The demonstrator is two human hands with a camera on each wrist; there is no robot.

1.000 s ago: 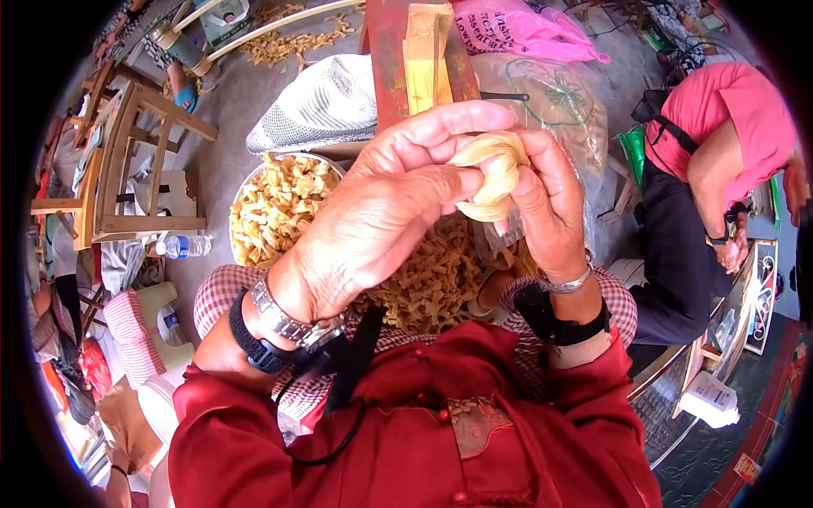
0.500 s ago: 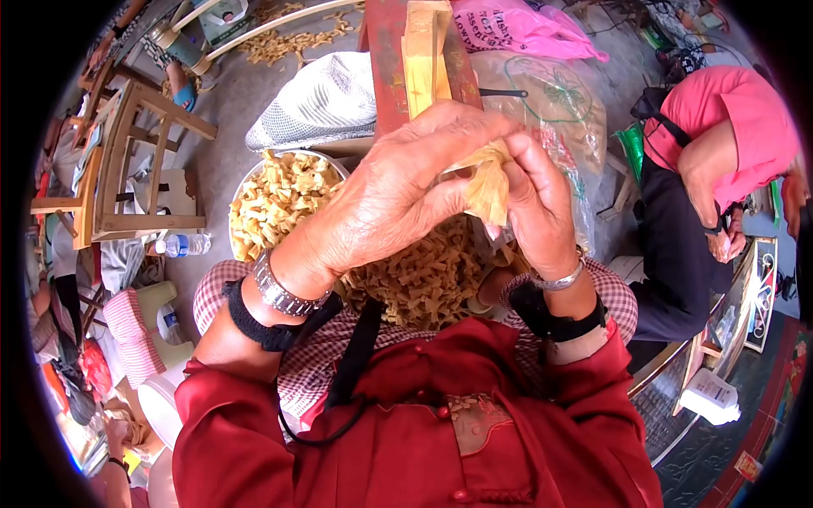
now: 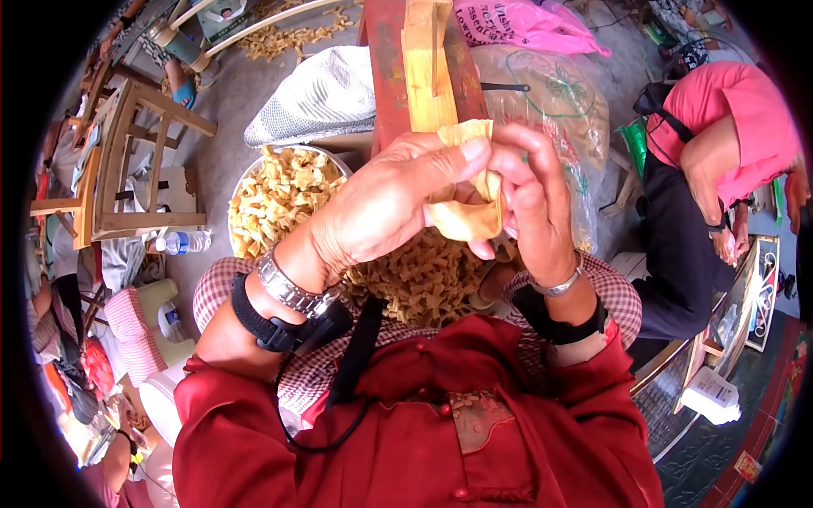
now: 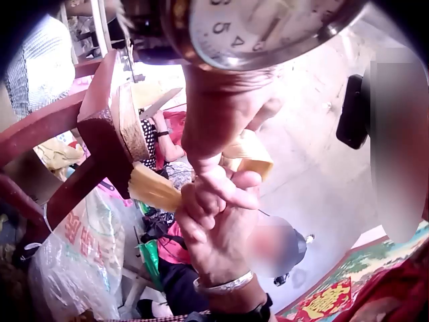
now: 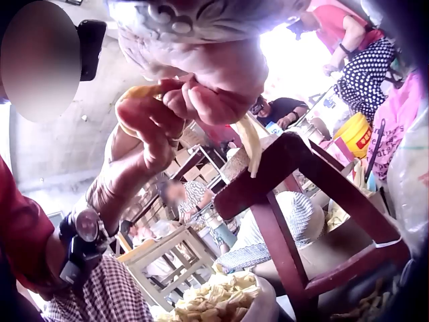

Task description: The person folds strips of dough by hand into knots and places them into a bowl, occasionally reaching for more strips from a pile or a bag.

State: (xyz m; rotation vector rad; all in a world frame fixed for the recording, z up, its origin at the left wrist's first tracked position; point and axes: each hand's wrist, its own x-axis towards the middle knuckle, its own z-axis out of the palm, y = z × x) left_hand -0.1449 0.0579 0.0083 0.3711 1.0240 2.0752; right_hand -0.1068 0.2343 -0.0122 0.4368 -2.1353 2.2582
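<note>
Between both hands, over the lap, a flat pale yellow strip (image 3: 468,225) is bent into an open loop. My left hand (image 3: 381,199) grips it, its thumb pressing the strip's upper end. The curled fingers of my right hand (image 3: 539,207) hold the loop's other side. In the left wrist view, a flared end of the strip (image 4: 155,188) sticks out beside the touching fingers. Short yellow twisted pieces (image 3: 288,203) fill a round bowl (image 3: 337,157) left of the hands. Beneath them lies a heap of browner pieces (image 3: 423,284).
Ahead stands a red wooden bench (image 3: 388,68) bearing a long yellow stack (image 3: 430,80). A white mesh sack (image 3: 326,97) lies left of it, a clear plastic bag (image 3: 550,102) right of it. A person in pink (image 3: 728,118) sits at the right. A wooden stool (image 3: 152,152) stands at the left.
The strip has gone from a rounded bundle, through a downward-fanned end, to an open loop. The left hand turned over it and back, its thumb now on top. The right fingers have shifted around the strip.
</note>
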